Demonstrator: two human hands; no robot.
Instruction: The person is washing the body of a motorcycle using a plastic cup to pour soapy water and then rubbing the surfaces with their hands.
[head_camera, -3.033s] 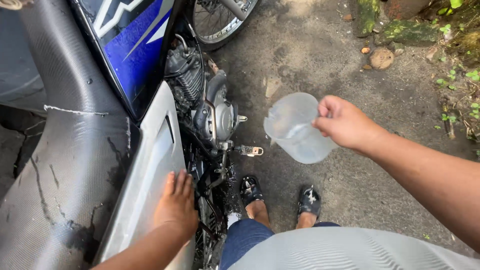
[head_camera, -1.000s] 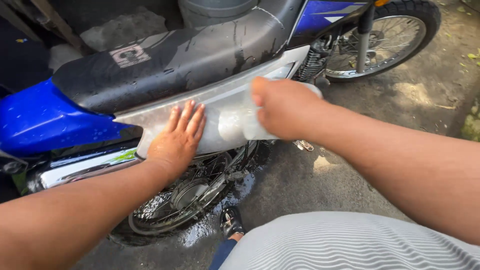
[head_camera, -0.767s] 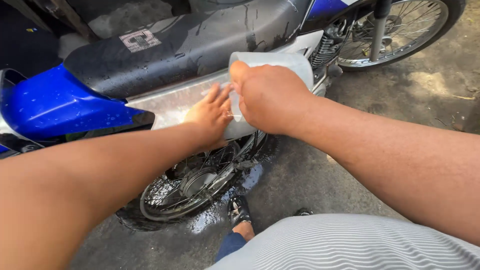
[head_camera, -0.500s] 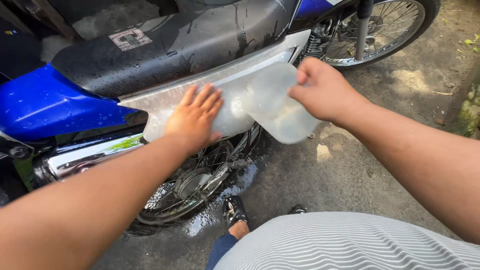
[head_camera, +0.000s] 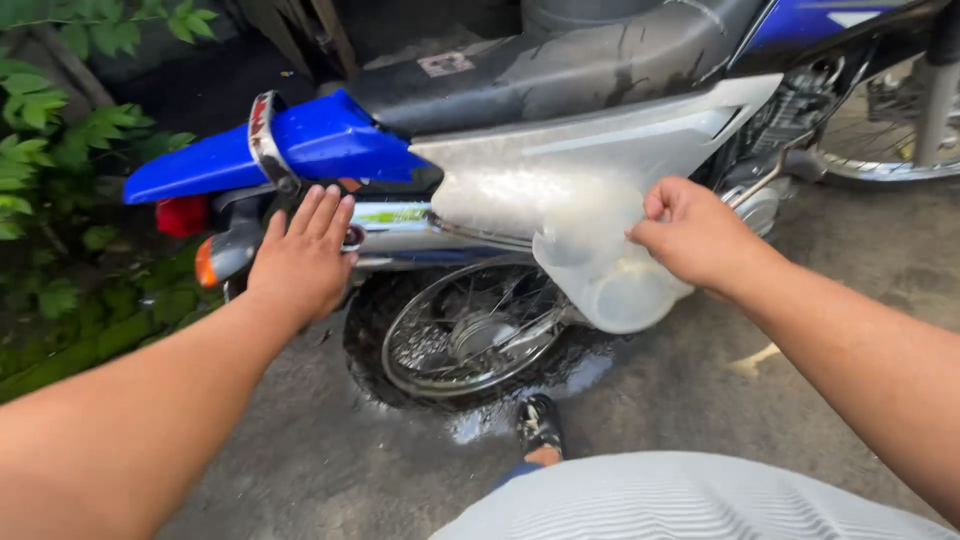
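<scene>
- My right hand (head_camera: 695, 232) grips the rim of a clear plastic jug (head_camera: 608, 272), tilted against the motorcycle's white side panel (head_camera: 570, 165) (wet, soapy-looking).
- My left hand (head_camera: 300, 255) is flat, fingers spread, holding nothing, near the blue rear fender (head_camera: 300, 145) by the tail light (head_camera: 182, 214).
- Hands well apart.
- Rear wheel (head_camera: 465, 325) below the jug, wet concrete ground (head_camera: 640, 420) under it.

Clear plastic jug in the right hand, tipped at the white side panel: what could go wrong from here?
1. The right hand holds the clear plastic jug only at its rim; wet, it might slip.
2. Water already pools on the ground by the rear wheel, close to the sandalled foot; footing may get slick.
3. The left hand is near the chrome tail piece, which could have hard edges.
</scene>
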